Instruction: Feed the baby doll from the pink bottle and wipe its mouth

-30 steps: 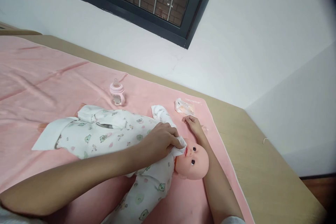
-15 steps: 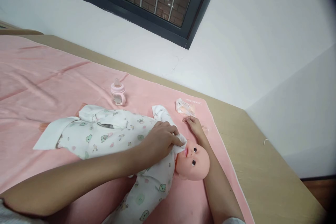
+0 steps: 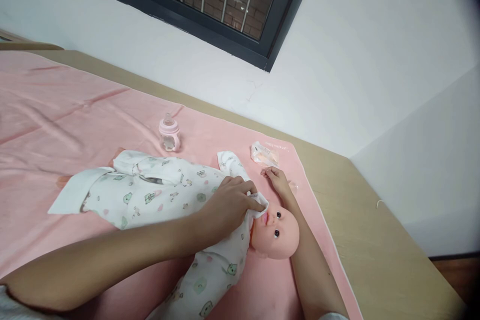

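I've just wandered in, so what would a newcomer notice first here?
The doll's bald head stands out right of centre on the pink blanket. By its mouth, the left hand pinches a white cloth. A pink-topped bottle stands upright beyond the doll's clothed legs.

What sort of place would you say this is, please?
Possibly an infant-care practice room: a dressed doll lies on a pink blanket, with a baby bottle standing nearby.

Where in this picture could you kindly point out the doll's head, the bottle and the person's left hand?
Doll's head (image 3: 278, 225): head view, between the eyes.
Bottle (image 3: 169, 129): head view, on the pink collar below the teat.
Left hand (image 3: 230, 204): head view, on the back of the hand.
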`<state>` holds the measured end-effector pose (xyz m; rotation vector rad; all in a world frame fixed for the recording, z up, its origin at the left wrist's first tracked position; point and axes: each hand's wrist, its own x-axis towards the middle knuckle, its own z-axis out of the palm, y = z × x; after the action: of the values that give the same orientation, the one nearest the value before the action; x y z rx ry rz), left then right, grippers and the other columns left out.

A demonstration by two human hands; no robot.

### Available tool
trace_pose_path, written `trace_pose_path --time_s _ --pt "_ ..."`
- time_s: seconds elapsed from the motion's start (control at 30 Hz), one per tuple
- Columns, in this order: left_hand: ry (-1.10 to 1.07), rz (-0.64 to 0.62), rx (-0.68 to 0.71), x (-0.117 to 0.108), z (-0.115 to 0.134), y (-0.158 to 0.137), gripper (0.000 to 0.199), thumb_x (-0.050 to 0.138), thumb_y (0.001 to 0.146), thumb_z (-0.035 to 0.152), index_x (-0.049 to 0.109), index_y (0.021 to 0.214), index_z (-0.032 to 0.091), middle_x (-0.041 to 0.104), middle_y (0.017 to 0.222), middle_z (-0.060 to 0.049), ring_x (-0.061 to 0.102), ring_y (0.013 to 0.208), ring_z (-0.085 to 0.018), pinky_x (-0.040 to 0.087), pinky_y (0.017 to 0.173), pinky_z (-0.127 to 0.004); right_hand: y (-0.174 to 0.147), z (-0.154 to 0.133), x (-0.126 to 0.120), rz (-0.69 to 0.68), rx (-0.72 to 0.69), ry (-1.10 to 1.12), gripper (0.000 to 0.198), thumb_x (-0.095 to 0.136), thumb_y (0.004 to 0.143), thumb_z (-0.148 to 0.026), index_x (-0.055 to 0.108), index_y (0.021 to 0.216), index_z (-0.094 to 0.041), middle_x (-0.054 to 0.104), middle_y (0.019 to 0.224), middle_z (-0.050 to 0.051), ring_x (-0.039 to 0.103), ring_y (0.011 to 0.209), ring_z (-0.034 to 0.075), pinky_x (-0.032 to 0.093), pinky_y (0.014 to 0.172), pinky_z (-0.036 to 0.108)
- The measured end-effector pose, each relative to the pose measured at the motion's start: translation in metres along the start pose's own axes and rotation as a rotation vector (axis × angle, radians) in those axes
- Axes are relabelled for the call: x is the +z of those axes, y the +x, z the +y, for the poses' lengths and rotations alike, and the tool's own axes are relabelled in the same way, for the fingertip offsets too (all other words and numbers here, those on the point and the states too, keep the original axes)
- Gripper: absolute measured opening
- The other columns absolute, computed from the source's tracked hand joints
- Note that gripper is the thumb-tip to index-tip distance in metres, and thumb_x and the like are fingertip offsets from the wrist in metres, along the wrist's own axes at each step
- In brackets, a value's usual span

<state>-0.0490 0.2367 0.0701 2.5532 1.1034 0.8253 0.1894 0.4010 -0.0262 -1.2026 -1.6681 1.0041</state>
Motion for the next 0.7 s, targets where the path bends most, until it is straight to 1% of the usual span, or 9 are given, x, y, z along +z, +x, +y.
trace_pose_path --time_s 0.1,0.23,0.37,0.53,0.63,0.7 --pt "0.003 0.012 -0.003 0.001 -0.001 0.0 0.056 0.047 0.072 -0.009 0.074 0.095 0.035 0.059 0.096 0.0 0.046 0.085 -0.017 0.033 0.078 -0.034 0.0 -0.001 0.0 -0.003 0.002 -0.003 0.033 0.057 0.079 -0.051 0.065 0.072 -0.02 0.067 0.08 0.005 0.06 0.079 0.019 0.047 0.081 0.033" --pt "0.014 -0.008 -0.009 -0.001 -0.001 0.0 0.059 0.046 0.07 -0.01 0.074 0.095 0.035 0.059 0.098 0.0 0.046 0.086 -0.017 0.033 0.079 -0.034 -0.001 -0.002 0.0 -0.005 0.004 -0.012 0.032 0.057 0.08 -0.05 0.065 0.073 -0.02 0.068 0.082 0.005 0.06 0.081 0.019 0.047 0.083 0.033" --pt "-0.029 0.03 -0.023 -0.003 0.002 0.0 0.062 0.043 0.068 -0.012 0.074 0.097 0.034 0.059 0.098 -0.001 0.048 0.088 -0.018 0.034 0.079 -0.034 -0.002 -0.003 0.0 -0.002 0.004 -0.023 0.033 0.057 0.079 -0.05 0.065 0.072 -0.02 0.068 0.082 0.005 0.06 0.081 0.019 0.047 0.084 0.034" --pt "-0.13 0.059 0.01 -0.004 0.008 -0.003 0.06 0.042 0.072 -0.011 0.074 0.097 0.032 0.058 0.098 -0.002 0.048 0.089 -0.017 0.034 0.081 -0.034 -0.002 -0.004 0.0 0.005 0.012 -0.031 0.034 0.057 0.078 -0.052 0.065 0.071 -0.02 0.068 0.08 0.005 0.06 0.079 0.019 0.047 0.082 0.034" --pt "-0.17 0.044 0.018 -0.005 0.012 -0.003 0.056 0.042 0.075 -0.009 0.074 0.096 0.032 0.057 0.095 -0.001 0.048 0.089 -0.017 0.034 0.083 -0.034 -0.002 -0.004 0.0 0.005 0.012 -0.03 0.033 0.057 0.079 -0.05 0.065 0.072 -0.02 0.068 0.081 0.005 0.06 0.08 0.019 0.047 0.082 0.034" --pt "-0.169 0.024 0.009 -0.004 0.013 -0.003 0.057 0.042 0.073 -0.01 0.075 0.093 0.033 0.058 0.095 -0.001 0.047 0.087 -0.017 0.034 0.083 -0.034 -0.002 -0.005 0.0 0.005 0.01 -0.026 0.032 0.057 0.079 -0.05 0.065 0.072 -0.019 0.067 0.081 0.006 0.06 0.08 0.019 0.047 0.082 0.034"
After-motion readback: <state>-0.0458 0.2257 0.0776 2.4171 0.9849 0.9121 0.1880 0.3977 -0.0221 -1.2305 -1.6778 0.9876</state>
